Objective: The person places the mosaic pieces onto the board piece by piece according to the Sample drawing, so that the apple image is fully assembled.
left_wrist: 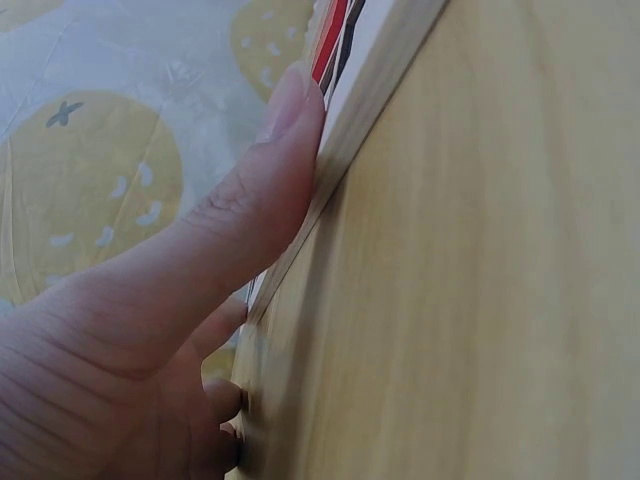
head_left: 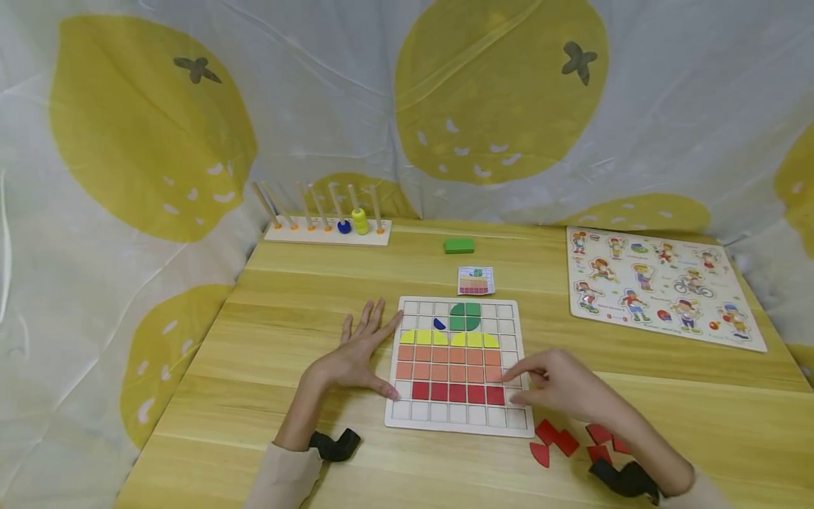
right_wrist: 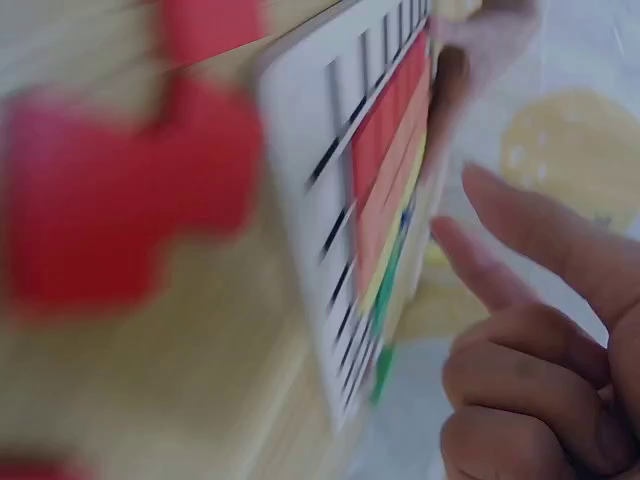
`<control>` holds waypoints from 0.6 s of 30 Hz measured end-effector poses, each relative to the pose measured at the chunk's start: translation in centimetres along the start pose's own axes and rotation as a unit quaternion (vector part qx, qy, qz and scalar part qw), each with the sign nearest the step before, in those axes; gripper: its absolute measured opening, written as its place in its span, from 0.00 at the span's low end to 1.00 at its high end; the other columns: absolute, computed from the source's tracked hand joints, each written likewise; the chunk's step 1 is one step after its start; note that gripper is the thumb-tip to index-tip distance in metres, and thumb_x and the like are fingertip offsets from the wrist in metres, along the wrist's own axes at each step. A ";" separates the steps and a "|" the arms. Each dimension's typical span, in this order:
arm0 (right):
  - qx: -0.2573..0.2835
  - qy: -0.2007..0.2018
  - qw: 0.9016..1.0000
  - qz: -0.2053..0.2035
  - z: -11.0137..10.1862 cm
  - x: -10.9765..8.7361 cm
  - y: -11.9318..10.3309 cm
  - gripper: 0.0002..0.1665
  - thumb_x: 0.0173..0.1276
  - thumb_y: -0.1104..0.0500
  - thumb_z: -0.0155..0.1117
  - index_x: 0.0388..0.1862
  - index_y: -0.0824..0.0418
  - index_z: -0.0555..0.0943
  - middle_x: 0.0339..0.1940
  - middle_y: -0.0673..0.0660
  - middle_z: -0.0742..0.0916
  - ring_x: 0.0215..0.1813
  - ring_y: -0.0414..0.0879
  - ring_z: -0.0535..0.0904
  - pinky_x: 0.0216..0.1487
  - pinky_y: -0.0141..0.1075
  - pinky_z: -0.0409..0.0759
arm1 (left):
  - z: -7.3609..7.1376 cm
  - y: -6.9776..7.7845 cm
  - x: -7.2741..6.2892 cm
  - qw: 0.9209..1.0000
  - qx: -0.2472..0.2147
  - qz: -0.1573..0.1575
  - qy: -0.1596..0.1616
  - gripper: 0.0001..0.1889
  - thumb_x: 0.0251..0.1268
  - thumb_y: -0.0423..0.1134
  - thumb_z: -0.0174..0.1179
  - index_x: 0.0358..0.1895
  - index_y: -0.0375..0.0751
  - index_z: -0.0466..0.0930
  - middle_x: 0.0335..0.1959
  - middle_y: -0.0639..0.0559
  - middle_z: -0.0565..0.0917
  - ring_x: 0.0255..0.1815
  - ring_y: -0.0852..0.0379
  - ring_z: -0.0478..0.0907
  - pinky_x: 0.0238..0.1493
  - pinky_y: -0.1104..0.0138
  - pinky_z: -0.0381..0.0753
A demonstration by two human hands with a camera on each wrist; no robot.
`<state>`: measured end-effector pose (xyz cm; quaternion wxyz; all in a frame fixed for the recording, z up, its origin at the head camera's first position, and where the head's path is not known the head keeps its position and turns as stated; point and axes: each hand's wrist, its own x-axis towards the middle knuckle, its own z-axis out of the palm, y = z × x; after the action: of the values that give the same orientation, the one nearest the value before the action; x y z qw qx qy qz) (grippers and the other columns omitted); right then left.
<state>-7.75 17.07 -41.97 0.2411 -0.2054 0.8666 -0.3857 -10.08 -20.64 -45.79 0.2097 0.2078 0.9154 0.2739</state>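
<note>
A white grid board (head_left: 439,412) lies on the wooden table, with rows of dark red squares (head_left: 457,392), orange squares (head_left: 457,354) and yellow pieces (head_left: 422,337), plus green pieces (head_left: 466,317) and a small blue piece (head_left: 439,324). My left hand (head_left: 359,357) spreads its fingers along the board's left side. Its thumb (left_wrist: 285,140) rests at the wooden edge. Over the board's right edge hovers my right hand (head_left: 562,385), thumb and index finger apart with nothing between them, the other fingers bent. That index finger is close to the right end of the orange rows.
Loose red pieces (head_left: 566,443) lie by the board's lower right corner, some near the right forearm. Behind the board are a printed pattern card (head_left: 475,281) and a green block (head_left: 459,246). A peg stand (head_left: 327,239) is at back left, a picture puzzle (head_left: 661,290) at right.
</note>
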 end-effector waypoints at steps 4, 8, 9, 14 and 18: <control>0.008 -0.020 0.999 0.040 -1.0 -3.8 3.2 0.20 0.56 0.52 0.83 0.46 0.56 0.89 0.16 0.43 0.63 0.20 0.33 0.55 0.22 0.28 0.56 | -0.1 0.0 0.0 1.000 -0.001 -0.001 0.001 0.73 0.40 0.59 0.84 0.86 0.50 0.39 0.85 0.35 0.25 0.85 0.34 0.18 0.78 0.31 0.19; 0.032 -0.032 0.998 0.036 -0.3 -5.0 4.7 0.20 0.53 0.54 0.84 0.44 0.55 0.87 0.17 0.42 0.64 0.20 0.32 0.59 0.22 0.28 0.58 | -0.2 -0.2 -0.2 1.000 0.000 -0.004 0.004 0.73 0.40 0.59 0.84 0.86 0.50 0.40 0.85 0.35 0.26 0.85 0.34 0.19 0.78 0.31 0.19; 0.035 -0.032 0.998 0.034 -0.1 -5.1 4.9 0.19 0.53 0.55 0.84 0.43 0.55 0.86 0.17 0.42 0.64 0.20 0.31 0.60 0.22 0.28 0.59 | -0.2 -0.2 -0.2 1.000 -0.001 -0.004 0.005 0.73 0.40 0.59 0.84 0.86 0.50 0.40 0.85 0.35 0.26 0.85 0.34 0.19 0.78 0.31 0.19; 0.029 -0.015 0.999 0.041 0.1 -5.1 5.1 0.14 0.57 0.56 0.82 0.39 0.53 0.86 0.17 0.43 0.66 0.21 0.32 0.61 0.24 0.29 0.60 | -0.1 -0.2 -0.1 1.000 -0.002 0.001 0.004 0.72 0.41 0.59 0.83 0.86 0.50 0.40 0.85 0.34 0.26 0.85 0.33 0.19 0.77 0.31 0.19; 0.003 0.012 0.997 0.075 -0.1 -5.3 5.1 0.13 0.58 0.55 0.81 0.39 0.53 0.86 0.16 0.44 0.68 0.20 0.34 0.61 0.23 0.30 0.60 | 0.0 -0.2 0.1 1.000 0.005 0.002 0.001 0.73 0.40 0.60 0.83 0.86 0.51 0.39 0.85 0.35 0.25 0.85 0.34 0.19 0.78 0.31 0.20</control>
<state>-4.46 23.19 -44.45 0.2599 -0.1346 0.8809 -0.3719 -10.15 -20.71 -45.92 0.2073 0.2109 0.9164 0.2698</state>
